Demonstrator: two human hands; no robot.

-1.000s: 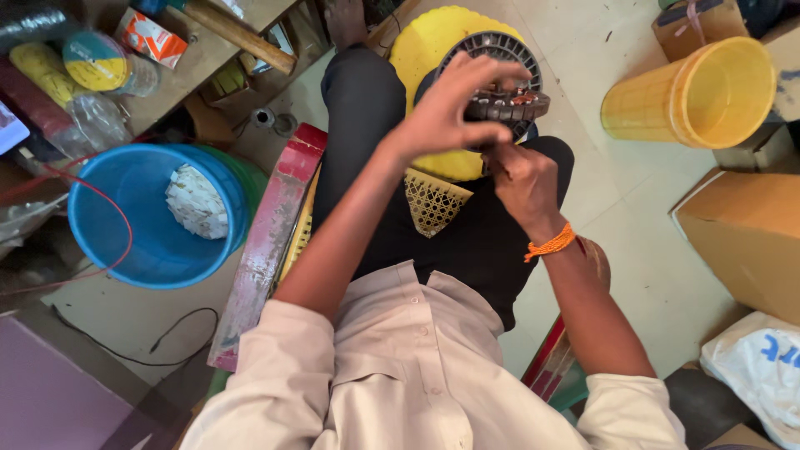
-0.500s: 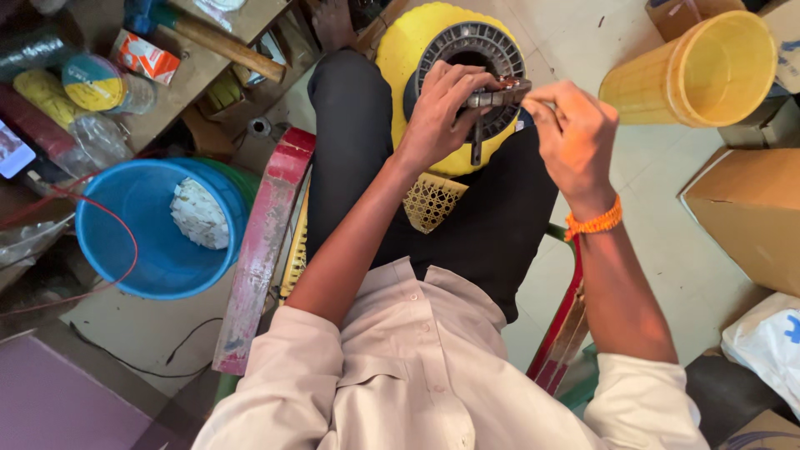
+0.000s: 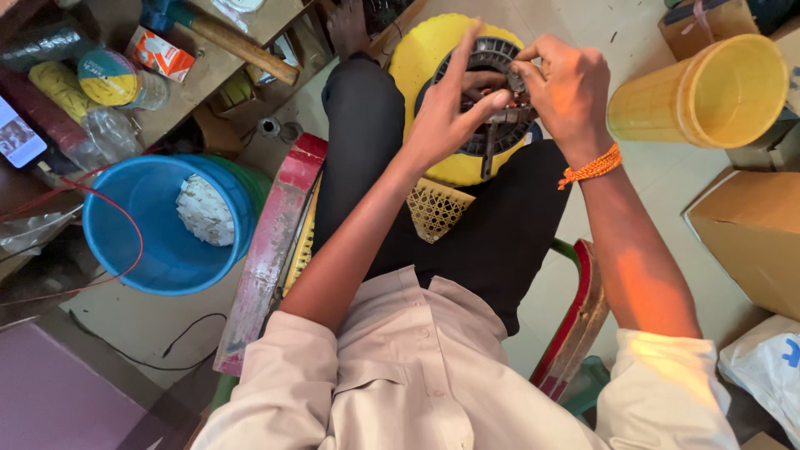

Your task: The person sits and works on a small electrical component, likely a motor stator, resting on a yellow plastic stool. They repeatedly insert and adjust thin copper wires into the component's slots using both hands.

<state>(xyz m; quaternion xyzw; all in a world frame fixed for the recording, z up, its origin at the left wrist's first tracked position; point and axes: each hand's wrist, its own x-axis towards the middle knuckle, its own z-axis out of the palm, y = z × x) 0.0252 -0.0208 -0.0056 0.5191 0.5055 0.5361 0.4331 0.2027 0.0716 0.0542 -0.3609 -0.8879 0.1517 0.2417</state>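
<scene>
Bracing the dark slotted ring [image 3: 487,92] on our lap, atop a yellow disc [image 3: 417,67], keeps it steady. L hand [image 3: 446,117] fingers splayed, pressing it; R hand [image 3: 567,87] fingers pinch a small part at its far-right rim. Blue bucket [image 3: 133,242] sits left.

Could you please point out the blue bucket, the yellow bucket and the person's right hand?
blue bucket [image 3: 137,250]: head view, bare inner wall.
yellow bucket [image 3: 646,108]: head view, outer side.
right hand [image 3: 567,87]: head view, back of the hand.
</scene>
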